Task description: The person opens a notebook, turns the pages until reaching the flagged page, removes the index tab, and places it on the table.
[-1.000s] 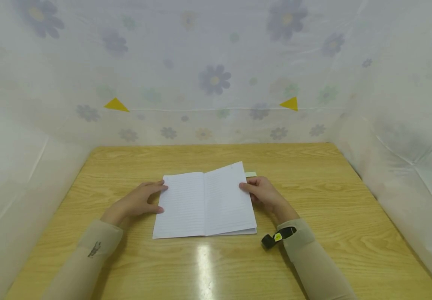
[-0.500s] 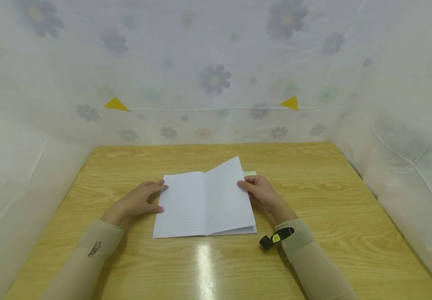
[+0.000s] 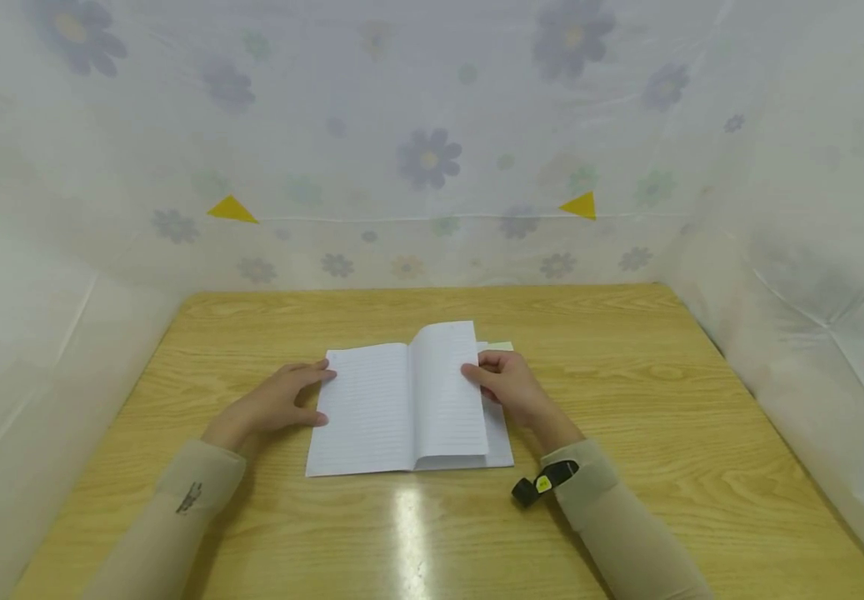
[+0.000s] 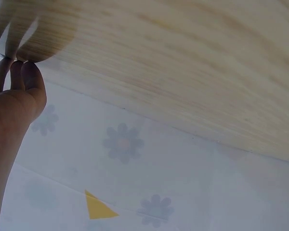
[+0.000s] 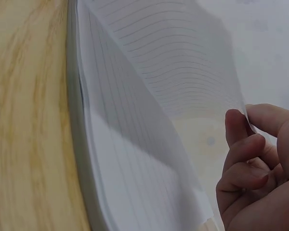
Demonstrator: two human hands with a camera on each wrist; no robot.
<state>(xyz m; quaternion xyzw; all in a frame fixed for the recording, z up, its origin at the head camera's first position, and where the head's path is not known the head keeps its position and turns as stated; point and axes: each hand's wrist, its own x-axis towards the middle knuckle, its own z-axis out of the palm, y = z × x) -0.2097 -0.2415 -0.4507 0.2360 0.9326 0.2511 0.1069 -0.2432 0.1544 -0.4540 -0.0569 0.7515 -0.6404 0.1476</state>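
Observation:
An open notebook with lined white pages lies on the wooden table. My right hand pinches the outer edge of one right-hand page between thumb and fingers. That page stands raised and bows toward the spine, baring part of the sheet beneath it. In the right wrist view the lifted page curves above the stack, its edge between the thumb and index finger. My left hand rests at the notebook's left edge, its fingers and thumb spread along the margin. Only part of this hand shows in the left wrist view.
A pale green strip sticks out at the notebook's top right. Around the wooden table hangs a flowered white curtain with yellow triangles. A black strap device sits on the right wrist.
My right hand has moved left, drawing the page's outer edge up and toward the spine, so the page bends more and uncovers the sheet below. My left hand has stayed still.

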